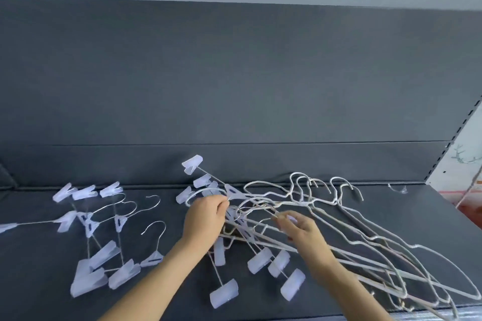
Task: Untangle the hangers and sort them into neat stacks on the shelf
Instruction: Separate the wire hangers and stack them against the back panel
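Note:
A tangled heap of white wire hangers (360,240) and translucent clip hangers (260,260) lies at the middle and right of the dark grey shelf (260,302). My left hand (206,219) pinches a clip hanger's hook at the heap's upper left. My right hand (300,229) has its fingers curled round a thin wire in the heap's middle. To the left lies a loose group of separated clip hangers (96,237), their hooks pointing up and right.
The shelf's dark back panel (234,86) rises right behind the hangers. A slotted upright (453,138) bounds the shelf at the right, with a pale wall beyond it. One small clear piece (397,188) lies near the back right corner.

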The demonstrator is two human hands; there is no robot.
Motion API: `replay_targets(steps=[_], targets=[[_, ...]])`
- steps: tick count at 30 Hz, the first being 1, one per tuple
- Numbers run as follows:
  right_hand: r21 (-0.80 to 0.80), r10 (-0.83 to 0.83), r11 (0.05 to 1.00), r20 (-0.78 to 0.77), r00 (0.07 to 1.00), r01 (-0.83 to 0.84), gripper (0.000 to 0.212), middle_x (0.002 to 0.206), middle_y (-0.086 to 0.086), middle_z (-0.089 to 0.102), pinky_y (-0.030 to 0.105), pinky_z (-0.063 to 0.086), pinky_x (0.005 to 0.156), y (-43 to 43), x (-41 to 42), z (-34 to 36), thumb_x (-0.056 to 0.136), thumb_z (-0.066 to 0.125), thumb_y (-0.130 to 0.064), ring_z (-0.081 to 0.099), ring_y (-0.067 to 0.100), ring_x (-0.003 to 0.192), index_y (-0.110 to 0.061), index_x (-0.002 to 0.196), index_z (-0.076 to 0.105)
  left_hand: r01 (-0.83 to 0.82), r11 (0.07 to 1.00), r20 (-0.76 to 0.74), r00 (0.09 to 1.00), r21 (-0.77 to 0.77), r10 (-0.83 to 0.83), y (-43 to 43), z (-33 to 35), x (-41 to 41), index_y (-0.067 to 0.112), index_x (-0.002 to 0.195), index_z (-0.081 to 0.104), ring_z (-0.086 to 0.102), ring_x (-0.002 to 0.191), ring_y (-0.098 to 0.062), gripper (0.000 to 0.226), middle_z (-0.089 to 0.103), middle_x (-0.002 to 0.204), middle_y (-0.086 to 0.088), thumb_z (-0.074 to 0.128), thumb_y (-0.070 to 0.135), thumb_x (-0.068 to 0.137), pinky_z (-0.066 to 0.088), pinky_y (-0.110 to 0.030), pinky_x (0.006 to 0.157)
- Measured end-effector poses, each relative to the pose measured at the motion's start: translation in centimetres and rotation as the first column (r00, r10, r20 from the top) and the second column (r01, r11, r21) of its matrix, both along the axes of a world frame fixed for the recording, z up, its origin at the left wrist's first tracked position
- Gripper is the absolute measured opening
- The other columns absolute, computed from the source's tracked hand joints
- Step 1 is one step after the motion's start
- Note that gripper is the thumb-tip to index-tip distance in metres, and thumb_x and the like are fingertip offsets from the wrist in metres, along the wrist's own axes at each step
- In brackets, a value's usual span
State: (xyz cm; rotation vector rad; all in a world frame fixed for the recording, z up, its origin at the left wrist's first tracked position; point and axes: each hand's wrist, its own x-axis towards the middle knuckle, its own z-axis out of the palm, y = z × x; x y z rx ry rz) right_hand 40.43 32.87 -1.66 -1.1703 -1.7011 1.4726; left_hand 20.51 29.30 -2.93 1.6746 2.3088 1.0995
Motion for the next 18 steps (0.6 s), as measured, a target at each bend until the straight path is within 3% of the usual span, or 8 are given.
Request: replay_targets(steps=[2, 4, 7, 9, 12, 13, 15, 18], targets=[[0.020, 0.132, 0.991, 0.067, 0.989, -0.133, 0.019, 0.098, 0.001, 0.066, 0.017, 0.047, 0.079, -0.3, -1.2, -0.1, 0.090, 0.052, -0.031, 0.061, 0.013, 0.096, -0.018, 0.100, 0.062, -0.078, 0.996, -0.033, 0.996, 0.032, 0.079, -1.5, -0.2, -4.1, -0.001, 0.059, 0.050, 0.028, 0.054, -0.014, 0.024, 0.037, 0.049, -0.006, 0.052, 0.004, 0.082, 0.036, -0.032, 0.053], [0.034, 0.142, 0.988, 0.135, 0.981, -0.148, 0.030, 0.110, -0.005, 0.062, 0.014, 0.044, 0.080, 0.3, -1.5, -0.7, 0.087, 0.056, -0.034, 0.058, 0.008, 0.105, -0.020, 0.114, 0.056, -0.143, 0.989, -0.066, 0.987, 0.034, 0.145, -3.5, -0.4, -8.6, -0.005, 0.065, 0.058, 0.035, 0.058, -0.015, 0.019, 0.051, 0.056, -0.018, 0.057, 0.003, 0.081, 0.046, -0.039, 0.060], [0.229, -0.014, 0.971, 0.339, 0.941, -0.068, 0.030, 0.105, 0.002, 0.065, 0.028, 0.047, 0.085, 2.4, -0.6, -2.3, 0.084, 0.061, -0.028, 0.061, 0.017, 0.099, -0.011, 0.109, 0.062, -0.194, 0.979, -0.146, 0.972, -0.064, 0.183, -6.5, -1.0, -14.5, -0.005, 0.064, 0.060, 0.034, 0.061, -0.014, 0.019, 0.061, 0.063, -0.023, 0.059, 0.005, 0.080, 0.049, -0.038, 0.063], [0.345, -0.119, 0.938, 0.432, 0.894, -0.042, 0.025, 0.105, 0.006, 0.063, 0.034, 0.046, 0.089, 3.8, 0.2, -3.0, 0.084, 0.062, -0.020, 0.059, 0.024, 0.102, -0.008, 0.105, 0.065, -0.231, 0.959, -0.191, 0.961, -0.163, 0.199, -7.6, -1.7, -16.9, 0.000, 0.059, 0.057, 0.031, 0.061, -0.015, 0.022, 0.056, 0.060, -0.022, 0.052, 0.010, 0.078, 0.044, -0.032, 0.062], [0.460, -0.238, 0.886, 0.552, 0.799, -0.053, 0.032, 0.117, 0.012, 0.058, 0.039, 0.042, 0.093, 5.4, 1.3, -3.7, 0.084, 0.061, -0.019, 0.051, 0.032, 0.111, -0.010, 0.114, 0.061, -0.267, 0.888, -0.234, 0.954, -0.374, 0.188, -7.2, -2.7, -17.0, 0.015, 0.059, 0.061, 0.045, 0.066, -0.025, 0.025, 0.057, 0.067, -0.007, 0.054, 0.010, 0.082, 0.038, -0.038, 0.094], [0.490, -0.274, 0.869, 0.593, 0.757, -0.069, 0.033, 0.119, 0.013, 0.057, 0.040, 0.042, 0.093, 5.9, 1.8, -3.9, 0.084, 0.060, -0.021, 0.049, 0.033, 0.113, -0.011, 0.116, 0.059, -0.307, 0.855, -0.292, 0.937, -0.418, 0.194, -6.8, -2.7, -16.4, 0.021, 0.076, 0.071, 0.056, 0.080, -0.026, 0.020, 0.065, 0.084, -0.005, 0.055, 0.014, 0.085, 0.032, -0.039, 0.102], [0.517, -0.346, 0.852, 0.676, 0.651, -0.085, 0.035, 0.124, 0.010, 0.054, 0.041, 0.040, 0.092, 6.6, 3.0, -4.1, 0.086, 0.056, -0.026, 0.045, 0.032, 0.117, -0.013, 0.119, 0.055, -0.361, 0.863, -0.368, 0.902, -0.355, 0.226, -5.3, -2.6, -14.5, 0.015, 0.110, 0.066, 0.054, 0.107, -0.028, 0.026, 0.062, 0.115, -0.007, 0.055, 0.016, 0.087, 0.030, -0.037, 0.103], [0.465, -0.376, 0.881, 0.796, 0.474, -0.083, 0.037, 0.131, 0.006, 0.048, 0.040, 0.038, 0.096, 7.6, 5.2, -4.4, 0.089, 0.048, -0.035, 0.042, 0.028, 0.122, -0.019, 0.122, 0.049, -0.249, 0.950, -0.302, 0.935, -0.191, 0.184, -2.5, -2.1, -10.2, 0.007, 0.111, 0.064, 0.050, 0.108, -0.030, 0.028, 0.059, 0.114, -0.011, 0.046, 0.006, 0.089, 0.040, -0.037, 0.094]])
